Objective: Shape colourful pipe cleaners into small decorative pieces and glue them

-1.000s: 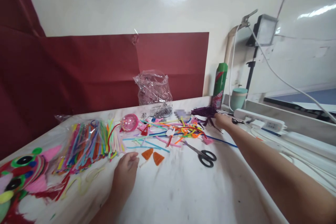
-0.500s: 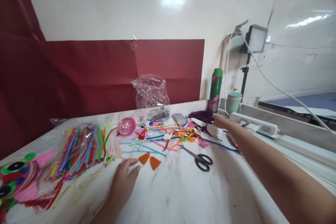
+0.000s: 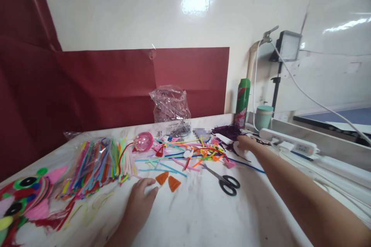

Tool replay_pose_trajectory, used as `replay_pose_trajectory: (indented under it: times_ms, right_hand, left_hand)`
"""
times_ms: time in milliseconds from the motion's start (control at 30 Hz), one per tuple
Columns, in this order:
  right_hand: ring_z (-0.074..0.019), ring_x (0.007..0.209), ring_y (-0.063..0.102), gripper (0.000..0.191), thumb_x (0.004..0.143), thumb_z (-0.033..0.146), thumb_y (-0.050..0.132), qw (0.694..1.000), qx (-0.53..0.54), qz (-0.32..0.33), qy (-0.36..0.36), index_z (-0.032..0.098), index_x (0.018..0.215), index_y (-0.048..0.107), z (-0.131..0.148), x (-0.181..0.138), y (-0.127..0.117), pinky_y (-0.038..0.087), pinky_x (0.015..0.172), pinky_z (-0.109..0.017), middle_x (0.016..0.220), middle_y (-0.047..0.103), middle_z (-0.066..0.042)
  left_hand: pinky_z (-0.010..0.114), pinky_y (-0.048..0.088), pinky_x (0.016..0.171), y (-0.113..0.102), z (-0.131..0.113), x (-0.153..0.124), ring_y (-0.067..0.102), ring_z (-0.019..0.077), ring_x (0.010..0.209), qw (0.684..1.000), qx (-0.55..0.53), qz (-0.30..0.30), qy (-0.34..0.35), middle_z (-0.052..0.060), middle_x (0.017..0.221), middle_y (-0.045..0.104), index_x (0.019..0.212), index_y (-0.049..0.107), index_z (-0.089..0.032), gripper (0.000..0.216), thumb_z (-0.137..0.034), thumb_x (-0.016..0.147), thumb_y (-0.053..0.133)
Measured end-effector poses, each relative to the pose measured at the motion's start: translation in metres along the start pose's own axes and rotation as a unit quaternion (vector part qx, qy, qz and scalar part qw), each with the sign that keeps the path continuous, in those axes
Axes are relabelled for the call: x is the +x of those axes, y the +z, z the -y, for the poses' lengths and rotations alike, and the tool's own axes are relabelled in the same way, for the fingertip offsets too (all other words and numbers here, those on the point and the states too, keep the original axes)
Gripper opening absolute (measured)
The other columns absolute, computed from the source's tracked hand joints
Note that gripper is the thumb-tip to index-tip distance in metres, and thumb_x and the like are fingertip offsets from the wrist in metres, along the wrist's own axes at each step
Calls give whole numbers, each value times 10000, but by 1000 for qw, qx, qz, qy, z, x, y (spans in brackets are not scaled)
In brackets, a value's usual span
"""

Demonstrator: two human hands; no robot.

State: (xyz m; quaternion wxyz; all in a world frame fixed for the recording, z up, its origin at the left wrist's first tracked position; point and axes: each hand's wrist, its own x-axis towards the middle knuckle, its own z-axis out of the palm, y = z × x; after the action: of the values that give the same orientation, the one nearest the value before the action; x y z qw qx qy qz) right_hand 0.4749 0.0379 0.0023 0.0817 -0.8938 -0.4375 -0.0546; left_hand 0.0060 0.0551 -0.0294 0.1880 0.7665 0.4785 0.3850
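Note:
My left hand (image 3: 141, 200) lies flat on the white marble table (image 3: 203, 216), fingers stretched out, just left of two orange felt pieces (image 3: 168, 180). My right arm reaches far across the table. My right hand (image 3: 245, 142) touches a dark purple pile of pipe cleaners (image 3: 227, 132) near the back edge; its fingers are mostly hidden from here. A scatter of coloured pipe cleaners (image 3: 185, 152) and a pink ball (image 3: 143, 141) lie between the hands. Black scissors (image 3: 224, 179) rest under my right forearm's line.
A bag of coloured pipe cleaners (image 3: 92, 164) and a felt animal face (image 3: 23, 197) lie at the left. A clear plastic bag (image 3: 170, 104), a green spray can (image 3: 242, 102), a teal cup (image 3: 263, 117) and a white power strip (image 3: 292, 144) stand at the back right.
My right hand has drawn slightly back from the purple pile. The left hand slid a little nearer me and its fingers flattened; the view shifted a bit.

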Motion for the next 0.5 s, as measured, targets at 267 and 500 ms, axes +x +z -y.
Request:
replay_pose_trajectory:
  times_ms: [267,500]
  right_hand:
    - [-185,919,566,282,861,291,497,994,39,-92,36,153,1107,513,9,8,-43,480,771,-389,1104,550,-71]
    - [-183,916,567,277,868,301,483,977,81,-184,72,157,1102,516,17,7,-84,476,777,-390,1089,558,-68]
  left_hand:
    - [380,453,811,-1,-4,-2,577,234,895,1000,2,7,2,68,881,650,795,621,-192,214,-315,672,498]
    - [372,453,812,0,-7,-2,575,229,899,1000,-6,9,-3,66,875,650,792,620,-191,210,-311,670,500]
